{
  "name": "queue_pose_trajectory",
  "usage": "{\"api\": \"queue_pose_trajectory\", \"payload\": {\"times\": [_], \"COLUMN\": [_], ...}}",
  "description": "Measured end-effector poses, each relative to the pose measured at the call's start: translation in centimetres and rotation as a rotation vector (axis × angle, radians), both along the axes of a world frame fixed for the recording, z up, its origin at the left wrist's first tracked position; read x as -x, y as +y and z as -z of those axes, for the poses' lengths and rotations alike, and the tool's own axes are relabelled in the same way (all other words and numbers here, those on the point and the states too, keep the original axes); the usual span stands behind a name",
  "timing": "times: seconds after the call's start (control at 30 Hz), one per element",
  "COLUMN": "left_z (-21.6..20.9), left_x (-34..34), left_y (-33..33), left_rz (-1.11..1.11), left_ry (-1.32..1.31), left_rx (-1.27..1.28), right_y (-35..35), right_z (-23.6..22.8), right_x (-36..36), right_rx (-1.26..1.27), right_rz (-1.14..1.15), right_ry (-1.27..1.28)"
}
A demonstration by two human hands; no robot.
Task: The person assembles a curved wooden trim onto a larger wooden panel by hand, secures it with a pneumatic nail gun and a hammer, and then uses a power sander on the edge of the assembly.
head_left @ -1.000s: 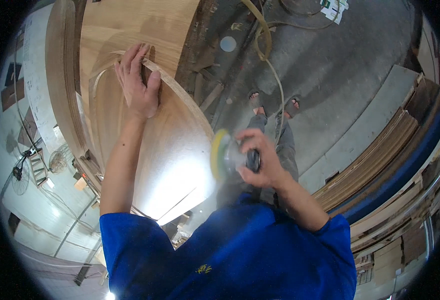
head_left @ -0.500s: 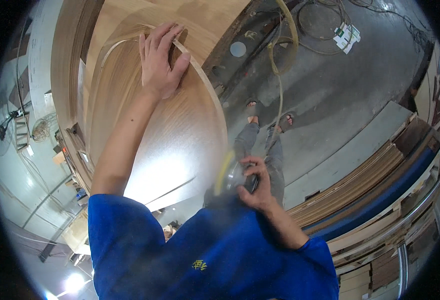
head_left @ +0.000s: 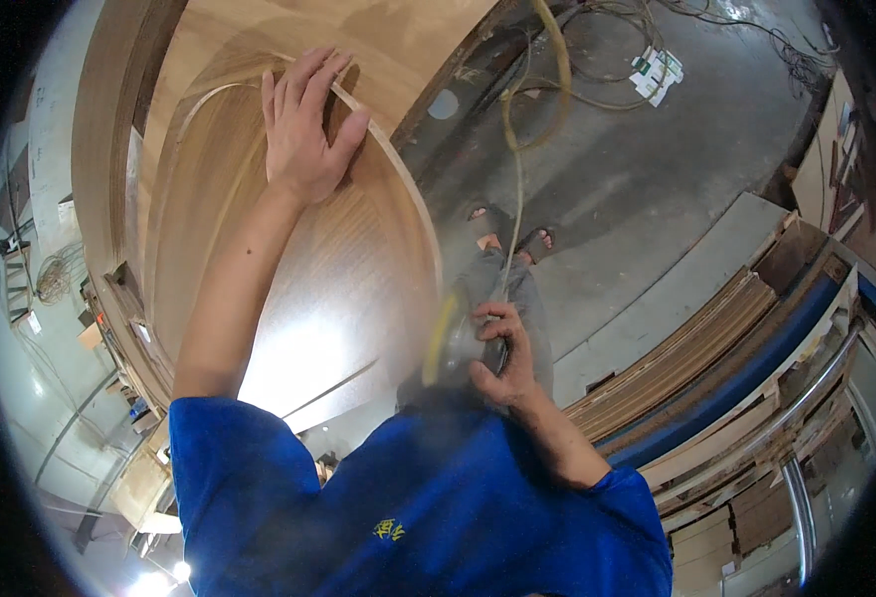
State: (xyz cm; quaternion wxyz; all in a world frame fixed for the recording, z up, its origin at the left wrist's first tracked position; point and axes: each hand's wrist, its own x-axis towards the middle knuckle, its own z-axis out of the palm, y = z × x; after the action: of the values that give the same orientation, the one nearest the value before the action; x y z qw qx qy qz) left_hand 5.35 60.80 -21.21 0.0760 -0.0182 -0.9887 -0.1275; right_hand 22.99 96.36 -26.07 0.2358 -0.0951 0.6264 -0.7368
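A large wood-veneered panel (head_left: pixel 289 259) with a curved, pale edge lies in front of me on the left. My left hand (head_left: pixel 306 134) rests near its far end, fingers stretched across the rim and thumb spread apart. In my right hand (head_left: pixel 504 353) is a disc sander (head_left: pixel 469 350), with fingers and thumb wrapped round its body. The sander's yellow-rimmed pad (head_left: pixel 444 336) is tilted on edge beside the panel's near right side; blur hides whether they touch. A thin pale hose (head_left: pixel 516 214) runs from near the sander across the floor.
Under the panel is a larger wooden sheet (head_left: pixel 398 40). Stacked boards (head_left: pixel 681 343) stand to the right, with a metal rail (head_left: pixel 821 388) beyond. Coiled yellowish hose (head_left: pixel 560 75) and a white-and-green packet (head_left: pixel 657 75) lie on the grey floor. My feet stand right of the panel.
The whole view has shifted slightly, so the floor and boards appear farther left. My left hand keeps its place on the panel, and the sander stays beside the panel's edge in my right hand.
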Motion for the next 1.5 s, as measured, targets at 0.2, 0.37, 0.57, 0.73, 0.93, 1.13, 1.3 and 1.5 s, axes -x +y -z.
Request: {"api": "queue_pose_trajectory", "payload": {"times": [0.2,0.37,0.57,0.73,0.93,1.13,1.3,1.5], "left_z": [-0.2,1.0,1.1,1.1,0.9,0.7,0.8,0.9], "left_x": [0.3,0.0,0.6,0.5,0.9,0.9,1.1,1.1], "left_y": [0.0,-1.5,-1.2,-0.8,-0.6,-0.4,-0.7,-0.6], "left_rz": [-0.018,-0.195,-0.344,-0.374,-0.375,-0.380,-0.363,-0.380], "left_ry": [0.015,0.083,0.106,0.091,0.102,0.110,0.088,0.053], "left_rx": [-0.004,-0.033,-0.135,-0.124,-0.184,-0.283,-0.177,-0.244], "right_y": [-0.4,-0.2,-1.7,-0.9,-1.4,-2.7,-2.2,-4.1], "right_z": [1.5,1.4,2.7,2.2,1.7,1.6,0.9,1.6], "right_x": [2.5,1.5,10.4,11.1,14.3,16.7,17.8,20.2], "right_rx": [0.009,0.071,0.054,0.078,0.086,0.065,0.086,0.099], "right_rz": [0.013,-0.045,-0.143,-0.256,-0.333,-0.301,-0.414,-0.392], "right_ry": [-0.042,-0.052,0.058,0.027,0.067,0.058,0.093,0.024]}}
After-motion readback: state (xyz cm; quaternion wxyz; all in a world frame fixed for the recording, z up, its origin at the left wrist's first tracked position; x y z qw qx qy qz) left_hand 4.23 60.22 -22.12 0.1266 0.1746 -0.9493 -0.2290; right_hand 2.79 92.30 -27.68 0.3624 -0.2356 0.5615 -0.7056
